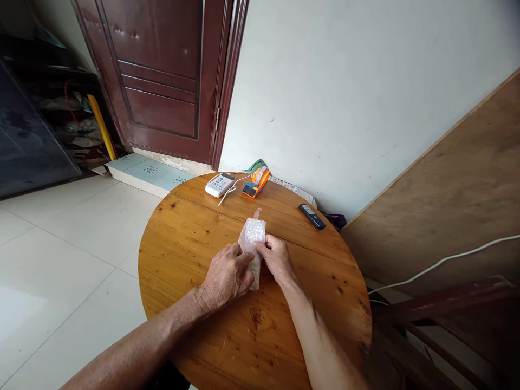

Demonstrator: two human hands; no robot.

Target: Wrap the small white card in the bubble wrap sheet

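- Plastic bubble wrap point(255, 230), clear, glossy and folded into a narrow packet, is sitting between the person's two hands, over the middle of a round, varnished, orange-brown wooden table point(174, 271). I am not seeing what, if anything, it is enclosing.
- Right hand point(279, 259) is pinching the packet's right edge, thumb in front, other fingers mostly hidden.
- Left hand point(229, 271) is bearing on the near left side with curled fingers; whether it is gripping or only pressing, I cannot tell.
- Short, shiny, tape-like strip point(257, 213) is jutting past the far end. Risk, as I judge it: a brush of the fingers could be folding it onto itself or sticking it crooked.
- Second risk: the wrap is looking springy, so a slackening right thumb could be letting the fold open. Hard pressing could be popping bubbles.
- Beyond, an orange plastic tape dispenser point(263, 181) is standing beside a white, box-shaped device with a pale cord point(220, 185). Cord is trailing close to the dispenser; a careless reach could be snagging it.
- Dark, slim handset point(312, 216) is lying near the table's far right edge; a knock could be sending it off.
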